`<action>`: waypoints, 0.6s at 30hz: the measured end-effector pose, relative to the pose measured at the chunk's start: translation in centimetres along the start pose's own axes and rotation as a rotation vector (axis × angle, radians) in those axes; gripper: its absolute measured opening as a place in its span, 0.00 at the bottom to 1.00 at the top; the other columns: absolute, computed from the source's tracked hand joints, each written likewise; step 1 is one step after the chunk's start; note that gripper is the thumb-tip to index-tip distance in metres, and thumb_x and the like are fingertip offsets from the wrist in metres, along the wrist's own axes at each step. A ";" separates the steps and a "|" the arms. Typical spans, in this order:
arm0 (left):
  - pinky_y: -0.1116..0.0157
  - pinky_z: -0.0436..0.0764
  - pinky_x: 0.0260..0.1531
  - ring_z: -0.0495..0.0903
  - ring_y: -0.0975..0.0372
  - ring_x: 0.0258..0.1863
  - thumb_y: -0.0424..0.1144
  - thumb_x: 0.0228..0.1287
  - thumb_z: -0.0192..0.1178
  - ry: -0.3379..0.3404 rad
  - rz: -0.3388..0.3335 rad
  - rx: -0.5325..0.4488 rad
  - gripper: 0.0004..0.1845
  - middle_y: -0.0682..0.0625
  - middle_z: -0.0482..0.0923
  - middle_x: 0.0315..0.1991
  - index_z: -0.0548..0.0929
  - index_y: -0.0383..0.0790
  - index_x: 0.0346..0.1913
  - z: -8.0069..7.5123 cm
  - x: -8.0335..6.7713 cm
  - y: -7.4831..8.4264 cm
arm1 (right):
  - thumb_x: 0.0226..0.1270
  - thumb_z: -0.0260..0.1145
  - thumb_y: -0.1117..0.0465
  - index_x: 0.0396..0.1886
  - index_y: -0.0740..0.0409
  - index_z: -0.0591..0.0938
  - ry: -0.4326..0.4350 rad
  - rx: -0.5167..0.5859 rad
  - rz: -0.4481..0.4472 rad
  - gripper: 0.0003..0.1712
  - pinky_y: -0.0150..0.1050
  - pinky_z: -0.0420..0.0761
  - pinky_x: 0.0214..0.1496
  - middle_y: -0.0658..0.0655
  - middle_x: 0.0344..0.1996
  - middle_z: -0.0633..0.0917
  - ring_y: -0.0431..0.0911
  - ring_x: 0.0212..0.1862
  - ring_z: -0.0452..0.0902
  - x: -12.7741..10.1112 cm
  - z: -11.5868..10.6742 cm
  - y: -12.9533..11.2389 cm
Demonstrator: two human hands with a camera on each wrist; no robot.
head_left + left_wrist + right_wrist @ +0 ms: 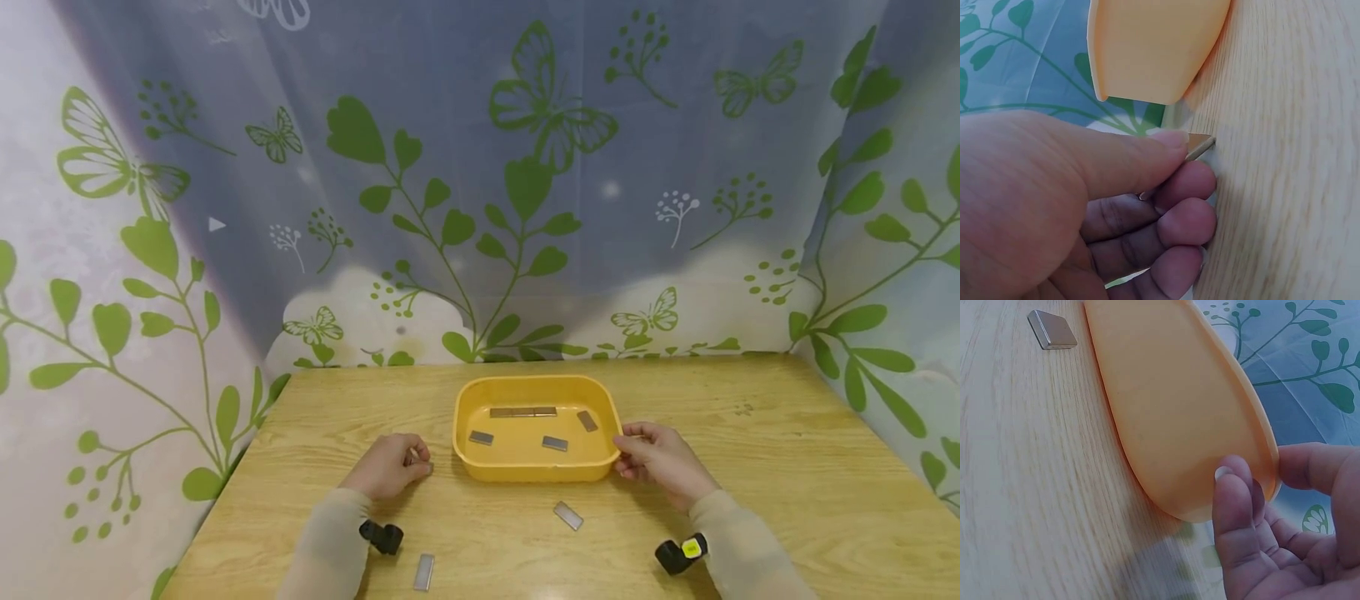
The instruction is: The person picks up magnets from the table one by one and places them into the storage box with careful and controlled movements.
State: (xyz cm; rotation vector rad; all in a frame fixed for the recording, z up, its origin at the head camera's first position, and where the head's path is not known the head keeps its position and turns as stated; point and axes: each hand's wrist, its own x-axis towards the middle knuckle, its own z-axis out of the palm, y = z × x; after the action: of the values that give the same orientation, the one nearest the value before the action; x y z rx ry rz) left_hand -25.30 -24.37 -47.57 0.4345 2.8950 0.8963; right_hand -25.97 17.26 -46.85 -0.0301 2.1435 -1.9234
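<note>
A yellow plastic tub [536, 472] stands on the wooden table. Several flat rectangular silvery metal blocks lie on its floor, among them a row [522, 412] along the back and a single block [555, 443] near the front. To the left of the tub, my left hand [388, 467] pinches a metal block [1201, 144] between thumb and forefinger, low over the table; fingers hide most of it. My right hand [663, 462] holds the tub's right end, its thumb and fingers at the rim [1270, 450].
Two more metal blocks lie on the tabletop: one block [568, 515] in front of the tub, another block [423, 572] near the front edge, right of the left forearm. A patterned curtain [420, 250] hangs behind the table and along its sides.
</note>
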 end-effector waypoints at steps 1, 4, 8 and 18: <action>0.68 0.69 0.21 0.68 0.65 0.19 0.37 0.62 0.65 0.000 0.005 0.000 0.03 0.56 0.71 0.19 0.80 0.46 0.34 0.0 0.1 0.0 | 0.71 0.61 0.59 0.60 0.74 0.67 0.001 0.001 -0.001 0.27 0.35 0.82 0.35 0.60 0.36 0.80 0.45 0.33 0.79 0.0 0.0 0.0; 0.68 0.67 0.19 0.67 0.65 0.19 0.36 0.62 0.65 -0.005 0.011 0.004 0.03 0.56 0.70 0.18 0.81 0.45 0.35 0.0 0.1 -0.1 | 0.71 0.61 0.59 0.59 0.74 0.67 0.003 0.004 -0.001 0.26 0.35 0.82 0.35 0.60 0.35 0.80 0.45 0.33 0.79 0.0 -0.1 0.0; 0.68 0.67 0.20 0.67 0.65 0.19 0.35 0.61 0.66 -0.012 0.017 0.014 0.04 0.55 0.69 0.19 0.81 0.45 0.36 0.0 0.1 -0.1 | 0.71 0.61 0.60 0.59 0.74 0.67 0.008 0.004 0.000 0.26 0.35 0.82 0.34 0.61 0.35 0.80 0.45 0.33 0.79 0.0 -0.1 0.0; 0.65 0.71 0.27 0.69 0.63 0.24 0.31 0.54 0.70 -0.019 0.008 0.022 0.09 0.54 0.71 0.23 0.82 0.41 0.37 -0.1 0.1 0.2 | 0.72 0.60 0.59 0.60 0.74 0.67 0.005 -0.010 0.007 0.26 0.36 0.82 0.35 0.61 0.37 0.80 0.46 0.33 0.79 0.1 -0.1 0.0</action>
State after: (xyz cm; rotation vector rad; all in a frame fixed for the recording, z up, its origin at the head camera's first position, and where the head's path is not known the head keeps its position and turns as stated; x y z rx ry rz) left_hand -25.34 -24.21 -47.40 0.4542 2.8912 0.8571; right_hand -26.11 17.30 -46.85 -0.0200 2.1542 -1.9110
